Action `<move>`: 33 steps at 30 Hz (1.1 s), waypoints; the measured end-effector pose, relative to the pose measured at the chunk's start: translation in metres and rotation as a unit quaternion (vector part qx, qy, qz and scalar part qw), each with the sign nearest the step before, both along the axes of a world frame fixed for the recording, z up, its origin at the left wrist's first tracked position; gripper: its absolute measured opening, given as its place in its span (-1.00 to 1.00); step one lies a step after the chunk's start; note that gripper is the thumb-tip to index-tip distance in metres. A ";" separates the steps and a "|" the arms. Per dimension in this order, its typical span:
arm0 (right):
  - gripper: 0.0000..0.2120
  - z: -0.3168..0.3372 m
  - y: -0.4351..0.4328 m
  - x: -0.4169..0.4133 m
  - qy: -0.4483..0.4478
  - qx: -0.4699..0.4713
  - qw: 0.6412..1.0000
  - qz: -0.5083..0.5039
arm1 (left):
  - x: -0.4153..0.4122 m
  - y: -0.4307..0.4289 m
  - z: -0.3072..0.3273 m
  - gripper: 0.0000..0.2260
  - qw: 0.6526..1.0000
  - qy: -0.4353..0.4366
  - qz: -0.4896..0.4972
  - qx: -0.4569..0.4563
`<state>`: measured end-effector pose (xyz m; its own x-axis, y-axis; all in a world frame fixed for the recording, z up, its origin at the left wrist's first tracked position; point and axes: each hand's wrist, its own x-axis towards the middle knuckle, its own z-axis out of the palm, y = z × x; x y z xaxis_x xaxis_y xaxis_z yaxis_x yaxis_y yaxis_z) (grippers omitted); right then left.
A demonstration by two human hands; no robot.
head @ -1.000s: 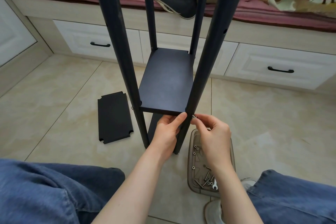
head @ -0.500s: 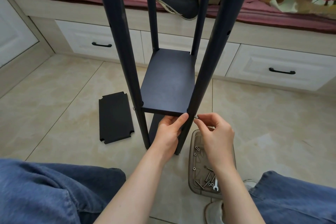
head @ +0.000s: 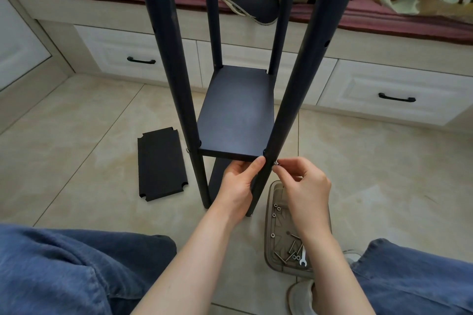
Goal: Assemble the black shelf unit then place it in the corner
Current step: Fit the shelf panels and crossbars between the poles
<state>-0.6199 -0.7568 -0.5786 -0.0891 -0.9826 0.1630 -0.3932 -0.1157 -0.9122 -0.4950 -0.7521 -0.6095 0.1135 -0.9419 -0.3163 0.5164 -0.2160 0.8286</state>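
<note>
The black shelf unit (head: 236, 115) stands upright on the tiled floor, with several round black posts and one black board fitted between them at mid height. My left hand (head: 238, 186) grips the front edge of that board from below, thumb on the edge beside the near right post (head: 294, 100). My right hand (head: 304, 192) pinches a small silver screw (head: 276, 162) against the right side of that post, level with the board. A second board sits lower down, mostly hidden behind my left hand.
A loose black shelf board (head: 161, 163) with notched corners lies flat on the floor to the left. A clear plastic tray (head: 275, 250) holding several screws, nuts and a small wrench sits under my right wrist. White drawers and a cushioned bench stand behind. My knees frame the bottom.
My right hand's fingers have shifted slightly on the screw at the post; my left hand keeps its hold on the board. The shelf unit has not moved.
</note>
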 end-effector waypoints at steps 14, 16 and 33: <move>-0.93 0.002 0.003 0.002 0.032 -0.021 0.999 0.003 | 0.000 0.000 -0.001 -0.90 1.000 -0.006 0.003 0.011; -0.93 0.002 0.003 0.002 0.022 -0.015 1.000 0.002 | 0.000 0.000 0.000 -0.89 1.000 -0.008 0.002 0.011; -0.91 0.001 0.000 0.001 0.016 0.003 1.000 -0.003 | 0.001 -0.002 0.002 -0.80 1.000 -0.009 0.004 0.011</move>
